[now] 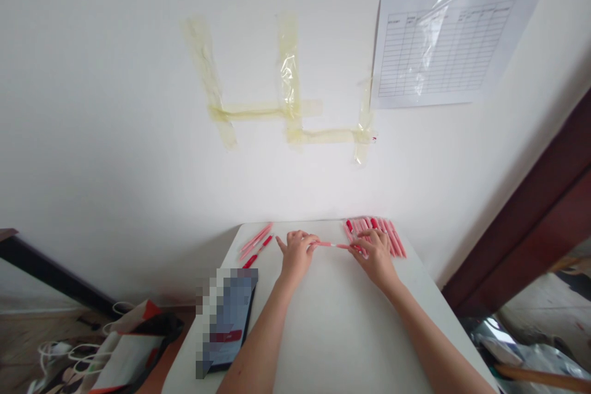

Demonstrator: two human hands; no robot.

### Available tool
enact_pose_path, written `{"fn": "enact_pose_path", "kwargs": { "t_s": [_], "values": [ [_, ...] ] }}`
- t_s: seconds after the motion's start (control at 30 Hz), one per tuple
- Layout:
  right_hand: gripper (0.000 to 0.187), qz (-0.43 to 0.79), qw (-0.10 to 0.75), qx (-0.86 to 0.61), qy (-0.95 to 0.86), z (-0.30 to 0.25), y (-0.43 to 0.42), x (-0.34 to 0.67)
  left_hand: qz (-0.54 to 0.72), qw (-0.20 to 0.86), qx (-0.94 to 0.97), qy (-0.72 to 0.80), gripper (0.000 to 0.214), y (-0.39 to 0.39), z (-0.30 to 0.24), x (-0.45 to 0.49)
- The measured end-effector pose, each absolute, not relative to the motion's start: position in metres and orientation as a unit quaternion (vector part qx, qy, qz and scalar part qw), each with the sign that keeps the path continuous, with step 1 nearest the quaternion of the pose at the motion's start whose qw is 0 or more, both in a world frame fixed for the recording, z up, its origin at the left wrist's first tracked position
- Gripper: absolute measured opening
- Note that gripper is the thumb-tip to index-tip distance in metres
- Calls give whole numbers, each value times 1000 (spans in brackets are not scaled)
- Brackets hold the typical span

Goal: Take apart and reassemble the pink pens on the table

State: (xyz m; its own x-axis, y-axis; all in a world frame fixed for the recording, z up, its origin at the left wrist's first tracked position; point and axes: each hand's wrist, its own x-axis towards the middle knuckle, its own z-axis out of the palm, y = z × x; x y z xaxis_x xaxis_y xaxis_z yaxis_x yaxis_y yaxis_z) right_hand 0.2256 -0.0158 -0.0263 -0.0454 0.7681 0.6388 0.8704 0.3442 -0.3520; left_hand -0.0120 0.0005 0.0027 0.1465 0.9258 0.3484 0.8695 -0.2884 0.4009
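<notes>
My left hand [296,253] and my right hand [375,254] hold the two ends of one pink pen [333,245] just above the white table [337,332]. Both hands pinch it with curled fingers. Right behind my right hand lies a row of several pink and red pens [385,231], side by side near the table's far edge. A smaller group of pink and red pens [255,244] lies left of my left hand at the far left corner.
A tablet or phone with a blurred screen [226,317] lies on the table's left edge. Bags and white cables [115,345] sit on the floor at left. A wall with tape strips and a printed form [446,43] rises behind the table. A dark wooden frame [530,215] stands right.
</notes>
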Motion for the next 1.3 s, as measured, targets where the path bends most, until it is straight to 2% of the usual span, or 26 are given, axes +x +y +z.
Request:
{"fn": "enact_pose_path", "kwargs": {
  "t_s": [0.77, 1.1, 1.3],
  "values": [
    [18, -61, 394, -555, -730, -25, -17, 221, 255, 81, 774, 574, 18, -6, 7, -2],
    [32, -32, 374, -576, -726, -29, -15, 220, 275, 81, 779, 558, 16, -6, 5, 0],
    [28, -19, 378, -582, -720, -25, -17, 222, 287, 75, 771, 564, 15, -5, 6, -2]
  ]
}}
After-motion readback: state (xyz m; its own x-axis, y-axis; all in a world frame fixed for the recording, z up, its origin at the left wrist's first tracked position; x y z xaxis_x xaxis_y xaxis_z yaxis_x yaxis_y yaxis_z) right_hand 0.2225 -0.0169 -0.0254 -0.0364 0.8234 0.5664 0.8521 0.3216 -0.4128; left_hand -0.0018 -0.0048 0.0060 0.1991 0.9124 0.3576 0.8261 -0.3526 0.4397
